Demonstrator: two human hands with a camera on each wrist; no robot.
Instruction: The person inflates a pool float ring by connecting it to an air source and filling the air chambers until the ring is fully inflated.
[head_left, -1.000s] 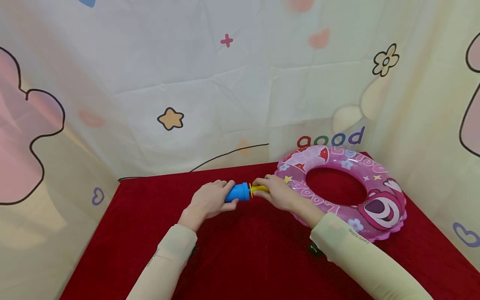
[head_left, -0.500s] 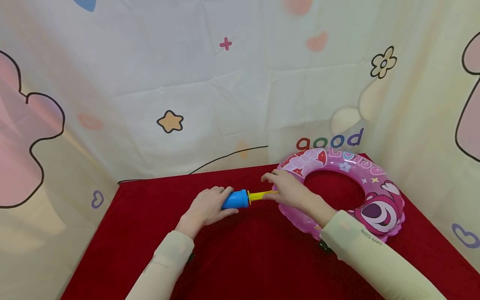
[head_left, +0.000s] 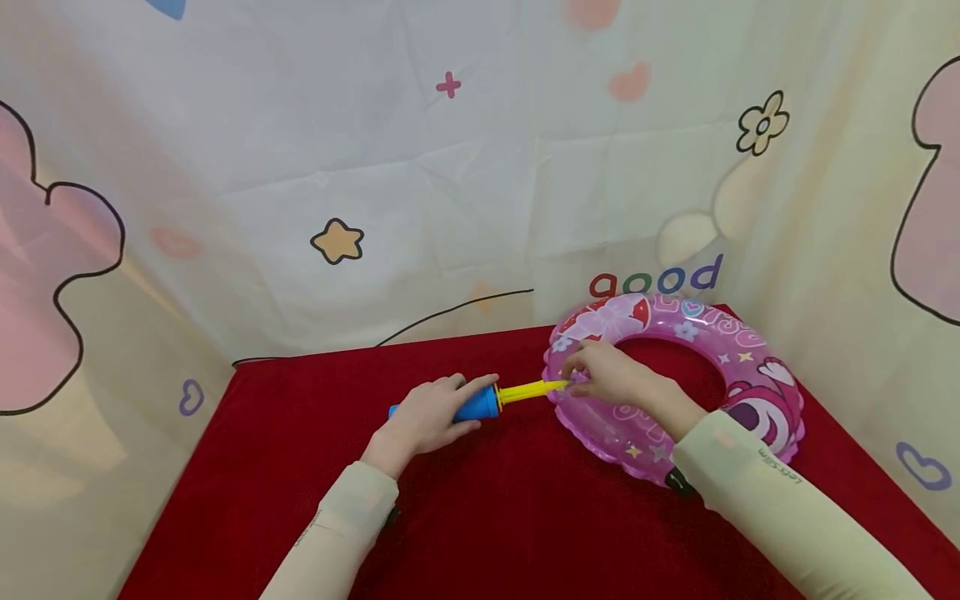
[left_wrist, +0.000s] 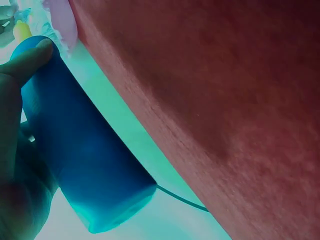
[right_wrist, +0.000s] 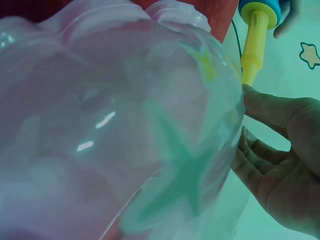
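My left hand (head_left: 427, 417) grips the blue barrel of a hand pump (head_left: 478, 405), seen larger as a blue cylinder (left_wrist: 85, 135) in the left wrist view. A yellow tapered nozzle (head_left: 525, 391) points right from it, its tip at the near left side of a pink inflatable swim ring (head_left: 750, 337). There my right hand (head_left: 611, 379) has thumb and bent fingers together on the ring's edge. In the right wrist view, the thumb (right_wrist: 265, 105) lies right by the nozzle tip, and the fingers press against the clear, shiny vinyl. Any valve is hidden by the hand.
A red cloth (head_left: 480, 517) covers the table, and the ring lies on its right side. Behind and on both sides hangs a pale curtain (head_left: 420, 200) printed with a star, flowers and the word "good". The ring's hole (head_left: 678, 367) shows red cloth.
My right hand has moved right, off the yellow nozzle and onto the ring's edge, leaving more nozzle visible. The ring has turned a little. My left hand keeps its grip on the pump.
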